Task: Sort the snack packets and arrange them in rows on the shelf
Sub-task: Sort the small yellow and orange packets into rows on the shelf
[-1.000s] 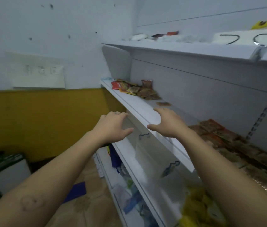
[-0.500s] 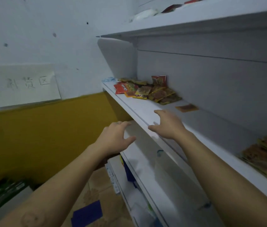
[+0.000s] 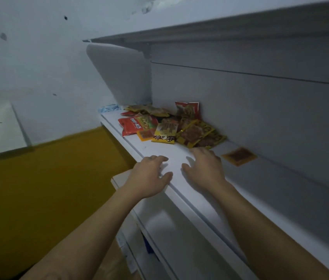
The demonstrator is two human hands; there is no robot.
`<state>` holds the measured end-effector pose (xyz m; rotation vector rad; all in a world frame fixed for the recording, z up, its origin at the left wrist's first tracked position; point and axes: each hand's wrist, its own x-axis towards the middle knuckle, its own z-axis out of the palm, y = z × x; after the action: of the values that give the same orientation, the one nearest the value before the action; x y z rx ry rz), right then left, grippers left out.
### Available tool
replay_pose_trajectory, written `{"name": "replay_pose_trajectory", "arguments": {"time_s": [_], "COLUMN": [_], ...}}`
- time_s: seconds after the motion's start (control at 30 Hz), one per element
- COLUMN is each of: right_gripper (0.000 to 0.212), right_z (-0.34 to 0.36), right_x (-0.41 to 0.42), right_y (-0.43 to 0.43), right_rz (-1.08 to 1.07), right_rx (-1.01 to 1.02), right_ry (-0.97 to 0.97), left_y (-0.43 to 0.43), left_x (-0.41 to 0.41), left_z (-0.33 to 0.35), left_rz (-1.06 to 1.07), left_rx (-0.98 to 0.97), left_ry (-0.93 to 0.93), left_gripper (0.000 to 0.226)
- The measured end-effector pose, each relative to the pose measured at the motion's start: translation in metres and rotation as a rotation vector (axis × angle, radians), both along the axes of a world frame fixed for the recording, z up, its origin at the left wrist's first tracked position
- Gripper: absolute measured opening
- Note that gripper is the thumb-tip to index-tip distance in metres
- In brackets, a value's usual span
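a white shelf is fixed against a white and yellow wall. snack packets are heaped at its far end. left hand and right hand are laid flat, fingers relaxed, nothing held.

Red packet bears white characters, unreadably blurred.

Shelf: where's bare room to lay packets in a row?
Bare shelf runs right of the lone orange packet, from back panel to front edge. A smaller patch lies between the packet pile and the left hand, beside the right hand. Crowded: the far left end, under the pile.
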<state>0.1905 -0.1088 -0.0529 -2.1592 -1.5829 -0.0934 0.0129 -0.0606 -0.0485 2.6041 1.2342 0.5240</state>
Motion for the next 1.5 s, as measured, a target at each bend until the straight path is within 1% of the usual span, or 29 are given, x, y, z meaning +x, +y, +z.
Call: {"name": "replay_pose_trajectory", "arguments": {"time_s": [0.07,0.2,0.23,0.3,0.43,0.5,0.57,0.67,0.73,0.8,0.87,0.93,1.0,1.13,1.2,1.27,1.33,1.4,1.5], "right_gripper": [0.049,0.053,0.052,0.045,0.029,0.028,0.032,0.043,0.046,0.045,0.046,0.046,0.048,0.052,0.057,0.060,0.061,0.060,0.055], "right_z": [0.002,0.012,0.015,0.019,0.017,0.012,0.005,-0.007,-0.013,-0.016,-0.017,-0.016,-0.016,-0.020,-0.020,-0.019,-0.019,-0.017,-0.016], "right_x": [0.004,0.019,0.021,0.022,0.019,0.015,0.011,0.011,0.015,0.019,0.021,0.019,0.014,0.001,-0.003,-0.002,0.005,0.010,0.013], "right_y": [0.020,0.068,0.080,0.105,0.154,0.174,0.186,0.187,0.183,0.179,0.180,0.181,0.181,0.175,0.170,0.166,0.165,0.166,0.168], "right_rz": [-0.039,-0.115,-0.139,-0.199,-0.334,-0.382,-0.397,-0.391,-0.384,-0.395,-0.410,-0.409,-0.375,-0.292,-0.261,-0.258,-0.278,-0.308,-0.297], "right_rx": [0.017,0.057,0.063,0.062,0.046,0.096,0.125,0.102,0.086,0.065,0.053,0.039,0.037,0.025,-0.018,-0.071,-0.083,-0.087,-0.079], "right_ry": [-0.006,-0.037,-0.019,0.042,0.073,0.087,0.073,-0.015,-0.042,-0.038,-0.041,-0.049,-0.060,-0.116,-0.124,-0.104,-0.055,0.019,0.103], "left_y": [0.029,0.092,0.108,0.141,0.203,0.226,0.241,0.252,0.255,0.258,0.259,0.258,0.258,0.260,0.259,0.257,0.253,0.252,0.250], "left_x": [0.010,0.035,0.040,0.050,0.069,0.078,0.084,0.089,0.091,0.089,0.086,0.085,0.085,0.086,0.085,0.083,0.080,0.079,0.079], "left_z": [-0.004,-0.006,-0.006,-0.007,-0.008,-0.012,-0.020,-0.029,-0.031,-0.031,-0.035,-0.037,-0.037,-0.039,-0.041,-0.042,-0.041,-0.040,-0.037], "left_rz": [-0.031,-0.118,-0.145,-0.189,-0.174,-0.174,-0.169,-0.167,-0.143,-0.063,0.019,0.042,0.003,-0.252,-0.335,-0.327,-0.264,-0.202,-0.178], "left_rx": [0.020,0.098,0.112,0.138,0.190,0.214,0.208,0.195,0.187,0.156,0.145,0.153,0.168,0.184,0.188,0.196,0.209,0.216,0.232], "left_ry": [-0.022,-0.053,-0.051,-0.052,-0.062,-0.057,-0.062,-0.099,-0.144,-0.186,-0.151,-0.071,-0.036,-0.104,-0.115,-0.099,-0.063,-0.015,0.023], "left_gripper": [0.053,0.051,0.049,0.045,0.035,0.038,0.043,0.047,0.050,0.051,0.050,0.052,0.053,0.042,0.040,0.042,0.045,0.047,0.052]}}
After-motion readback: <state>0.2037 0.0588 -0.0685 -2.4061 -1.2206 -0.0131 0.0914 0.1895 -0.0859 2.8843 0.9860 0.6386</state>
